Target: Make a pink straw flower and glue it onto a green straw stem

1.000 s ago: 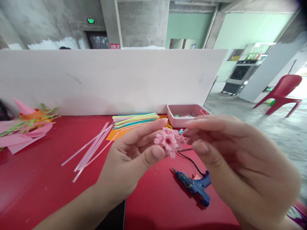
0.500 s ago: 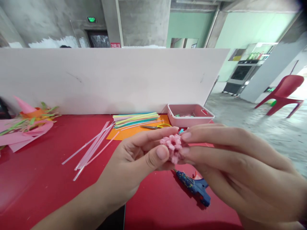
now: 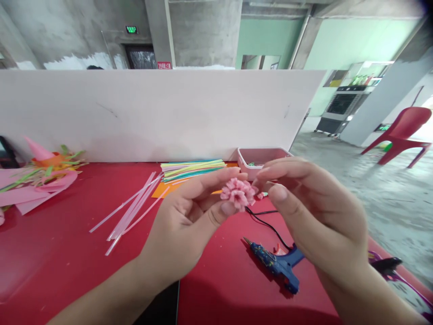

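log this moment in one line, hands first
left hand: holding flower | right hand: by flower, grip unclear | glue gun: on table | pink strips: on table

A white panel (image 3: 186, 113) stands upright; a red chair (image 3: 410, 123) stands far right.

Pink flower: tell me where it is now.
In the head view, the pink flower is just right of centre, held by the left hand, beside the right hand and higher in the picture than the glue gun.
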The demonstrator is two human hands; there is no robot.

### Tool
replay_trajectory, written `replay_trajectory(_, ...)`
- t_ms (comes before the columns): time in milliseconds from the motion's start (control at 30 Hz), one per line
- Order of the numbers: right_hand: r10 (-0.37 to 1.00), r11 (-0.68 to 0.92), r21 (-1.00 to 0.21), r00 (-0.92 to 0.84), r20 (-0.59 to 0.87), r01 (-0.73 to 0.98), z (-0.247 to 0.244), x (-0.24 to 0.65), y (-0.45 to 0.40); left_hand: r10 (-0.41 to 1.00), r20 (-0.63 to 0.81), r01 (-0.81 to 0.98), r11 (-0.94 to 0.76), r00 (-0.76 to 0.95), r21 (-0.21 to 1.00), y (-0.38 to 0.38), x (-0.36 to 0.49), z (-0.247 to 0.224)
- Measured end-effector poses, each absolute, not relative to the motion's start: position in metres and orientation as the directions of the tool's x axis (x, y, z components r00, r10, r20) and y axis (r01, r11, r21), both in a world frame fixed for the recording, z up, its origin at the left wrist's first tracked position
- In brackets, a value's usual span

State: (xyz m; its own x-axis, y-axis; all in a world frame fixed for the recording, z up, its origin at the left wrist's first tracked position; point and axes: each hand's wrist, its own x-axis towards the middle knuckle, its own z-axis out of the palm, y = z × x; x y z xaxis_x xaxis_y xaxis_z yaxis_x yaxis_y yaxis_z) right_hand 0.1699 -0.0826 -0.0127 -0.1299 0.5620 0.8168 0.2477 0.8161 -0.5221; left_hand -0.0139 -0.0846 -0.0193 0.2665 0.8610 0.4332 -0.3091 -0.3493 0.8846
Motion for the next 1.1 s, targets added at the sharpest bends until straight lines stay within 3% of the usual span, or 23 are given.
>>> replay_trajectory(333,0.711,0.695,-0.680,-0.085,0.698,0.232,-0.015,0.164,-0.088,0.842,0.471,-0.303,-0.392,0.262,0.869,-0.081,-0.014,-0.022)
replay_trajectory(467,0.677,0.719,-0.645,-0.048,0.735,0.260,-0.017,0.166,-0.092,0.777,0.578,-0.303,-0.504,0.250,0.809,-0.082,-0.013,-0.024)
replay_trajectory(600,0.692,0.722,-0.681,-0.091,0.716,0.125,-0.015,0.169,-0.093,0.680,0.682,-0.283,-0.621,0.270,0.731,-0.081,-0.014,-0.028)
replay_trajectory(800,0.676,0.733,-0.675,-0.194,0.711,0.082,-0.008,0.172,-0.095,0.609,0.723,-0.276,-0.670,0.327,0.689,-0.075,-0.018,-0.031)
replay_trajectory(933,0.641,0.767,-0.619,-0.228,0.732,0.170,-0.007,0.175,-0.094,0.643,0.662,-0.348,-0.562,0.386,0.750,-0.075,-0.018,-0.029)
replay_trajectory(1100,0.511,0.853,-0.454,-0.238,0.826,0.257,-0.011,0.178,-0.093,0.694,0.508,-0.520,-0.221,0.511,0.825,-0.080,-0.017,-0.027)
